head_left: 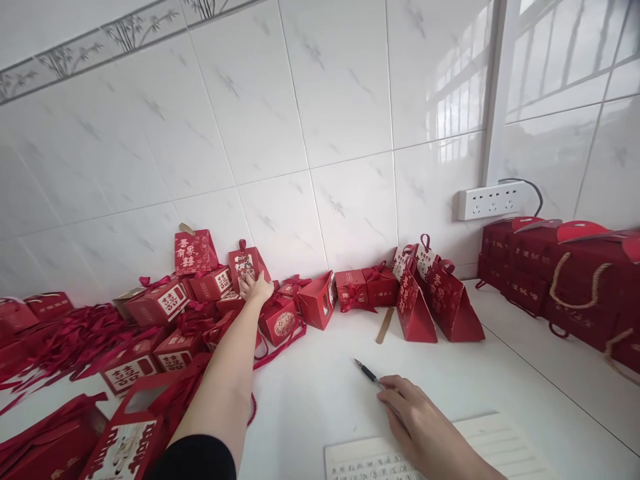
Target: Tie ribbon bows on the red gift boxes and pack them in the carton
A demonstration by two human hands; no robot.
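My left hand [256,288] reaches far forward to a red triangular gift box [243,261] with a ribbon loop on top, near the tiled wall. Its fingers are spread over the lower front of that box. A black pen [368,372] is held in my right hand [409,410], tip pointing away to the upper left. Under and beside that hand lies a notebook [367,453] with handwritten lines on one page and a ruled page at the right.
Many red boxes [167,301] and a heap of ribbons [83,333] crowd the left. Two triangular boxes [457,307] stand by a gold strip [385,325]. Dark red bags [575,280] line the right, below a power strip [490,201].
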